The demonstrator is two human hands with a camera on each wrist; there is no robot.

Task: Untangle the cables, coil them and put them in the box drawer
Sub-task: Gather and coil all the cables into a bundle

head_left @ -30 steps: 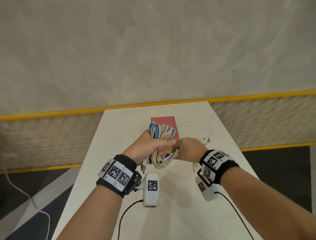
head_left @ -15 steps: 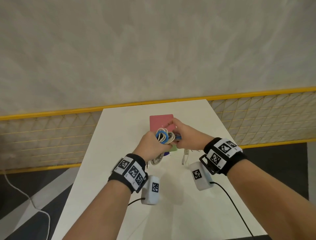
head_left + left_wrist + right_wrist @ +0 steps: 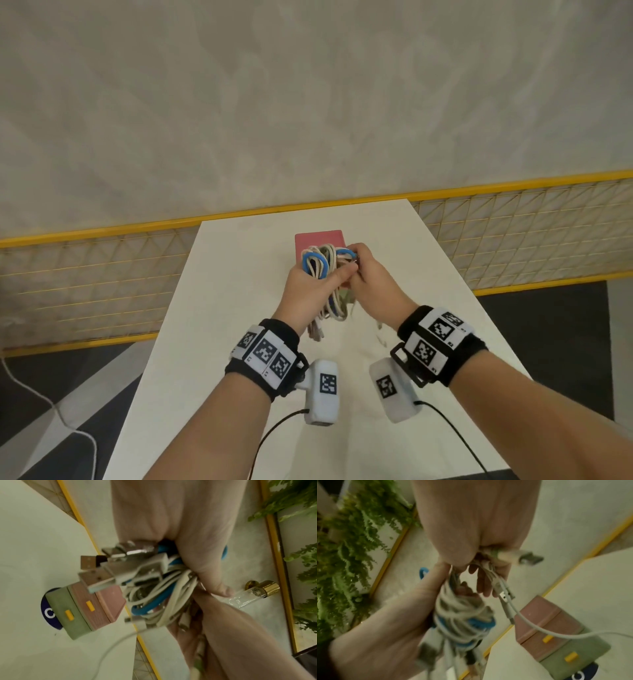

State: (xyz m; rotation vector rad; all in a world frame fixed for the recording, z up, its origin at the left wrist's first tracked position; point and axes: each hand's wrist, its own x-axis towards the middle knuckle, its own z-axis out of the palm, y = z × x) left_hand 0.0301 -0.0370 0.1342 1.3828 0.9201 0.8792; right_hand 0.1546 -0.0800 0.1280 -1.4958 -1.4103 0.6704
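Left hand (image 3: 310,286): fingers and thumb are curled tight round the cable bundle (image 3: 323,270), its grip clamped on the middle of the white and blue loops, held up above the surface (image 3: 219,342).
Right hand (image 3: 371,286): touching the left, on the bundle's right side; its grip is pinched on a few white strands and a plug end at the top of the loops.
Cable bundle: between the two grips, white cords with a blue cable (image 3: 149,608) wound through; loose plug ends hang below the left grip.
Box drawer (image 3: 318,241): on the surface just beyond and under both grips, apart from the bundle; both drawers look closed.
Head view only: both wrists with their marked bands, and the hands meeting over the box.
Left wrist view only: several USB plugs (image 3: 96,576) sticking out from under the left grip, the box's pink top, green base and two yellow pulls, and a dark round sticker (image 3: 48,613) beneath it.
Right wrist view only: one metal plug (image 3: 530,559) poking out of the right grip, and a white cord (image 3: 539,628) trailing from it across the box.
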